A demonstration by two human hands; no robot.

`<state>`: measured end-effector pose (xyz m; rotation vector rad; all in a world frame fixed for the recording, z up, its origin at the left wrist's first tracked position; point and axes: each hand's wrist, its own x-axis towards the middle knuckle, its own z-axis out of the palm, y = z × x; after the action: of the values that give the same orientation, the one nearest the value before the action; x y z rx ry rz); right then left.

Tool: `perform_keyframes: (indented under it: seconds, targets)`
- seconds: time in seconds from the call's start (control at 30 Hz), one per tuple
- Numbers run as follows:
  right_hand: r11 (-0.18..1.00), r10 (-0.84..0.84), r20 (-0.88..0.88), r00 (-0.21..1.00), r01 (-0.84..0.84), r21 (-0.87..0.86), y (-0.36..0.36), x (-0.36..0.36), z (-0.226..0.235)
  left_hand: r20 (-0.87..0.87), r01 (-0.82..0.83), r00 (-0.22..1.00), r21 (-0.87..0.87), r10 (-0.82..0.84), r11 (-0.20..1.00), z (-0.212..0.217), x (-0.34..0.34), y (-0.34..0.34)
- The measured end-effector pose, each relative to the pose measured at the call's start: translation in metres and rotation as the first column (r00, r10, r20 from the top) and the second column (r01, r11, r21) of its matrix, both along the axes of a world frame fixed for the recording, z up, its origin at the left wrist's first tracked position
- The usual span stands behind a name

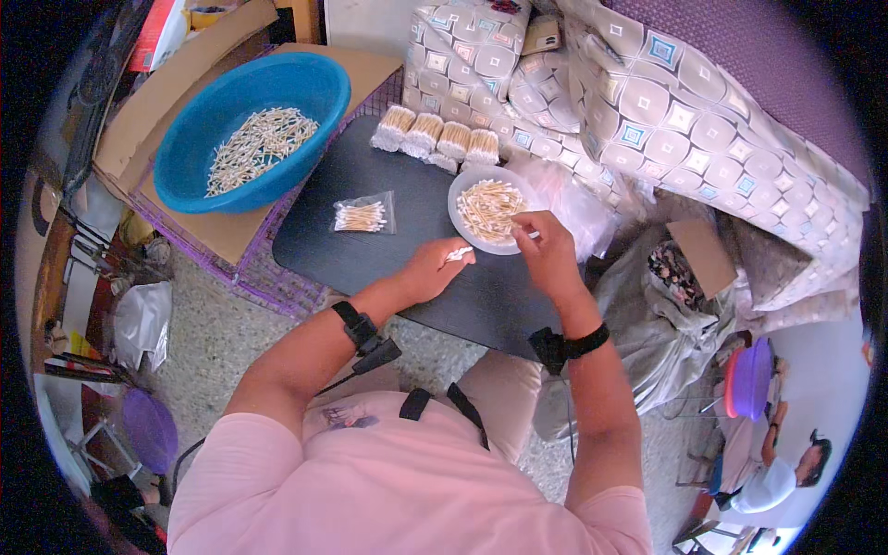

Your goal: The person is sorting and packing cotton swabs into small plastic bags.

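Note:
My left hand [430,270] is closed around a small bunch of cotton swabs [459,253], whose white tips stick out by the thumb. It is just in front of a round whitish bowl [455,209] full of loose cotton swabs [490,209]. At the bowl's right rim, my right hand [549,252] pinches what looks like a cotton swab; only a small white bit shows at the fingertips. To the left on the dark table [416,301] lies a clear plastic bag [389,211] with a batch of swabs [361,217] in it.
Several bundles of swabs [424,131] stand in a row at the table's far edge. A large blue basin [176,176] with more swabs rests on cardboard [231,239] at the left. Clear plastic [573,208] lies right of the bowl. Another person [763,486] is at the far right.

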<state>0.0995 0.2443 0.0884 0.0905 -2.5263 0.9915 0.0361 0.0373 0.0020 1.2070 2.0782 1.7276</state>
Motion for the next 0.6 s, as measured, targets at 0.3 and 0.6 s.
perform_keyframes:
  seconds: [0.3,0.6]
  targets:
    - [0.967,-0.023,0.095,0.995,-0.002,0.255,0.028,-0.055,-0.013,-0.167,-0.115,0.982,-0.156,0.088,0.981,-0.007,0.008,-0.004]
    - [0.827,-0.029,0.129,0.991,-0.049,0.559,0.031,-0.1,-0.023,-0.174,-0.077,0.984,-0.221,0.038,0.972,-0.01,0.004,-0.006]
